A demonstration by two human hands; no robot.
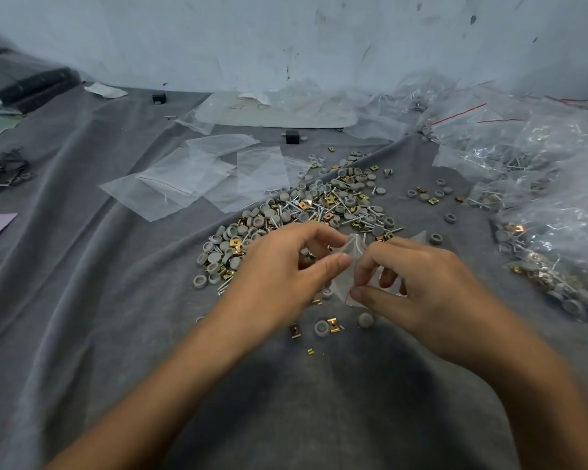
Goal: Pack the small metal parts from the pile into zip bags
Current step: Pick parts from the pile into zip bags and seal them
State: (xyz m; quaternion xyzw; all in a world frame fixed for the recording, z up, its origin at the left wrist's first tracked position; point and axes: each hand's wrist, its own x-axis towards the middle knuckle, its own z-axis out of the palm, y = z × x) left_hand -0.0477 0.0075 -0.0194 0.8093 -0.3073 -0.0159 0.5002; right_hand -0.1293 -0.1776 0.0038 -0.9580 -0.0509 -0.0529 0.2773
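Note:
A pile of small parts (323,206) lies on the grey cloth: grey round caps, brass square clips and silver screws. Just in front of it, both hands hold one small clear zip bag (348,266) with a red strip. My left hand (279,269) pinches the bag's left edge between thumb and fingers. My right hand (418,286) pinches its right edge, thumb low near the red strip. I cannot tell whether the bag has anything in it. A few loose caps and clips (326,327) lie below the hands.
Several flat zip bags (197,178) lie spread to the left of the pile. Filled bags (540,198) are heaped along the right side. A large plastic sheet (279,110) and two small black blocks (292,136) sit near the wall. Black wire pieces (6,169) are at the far left.

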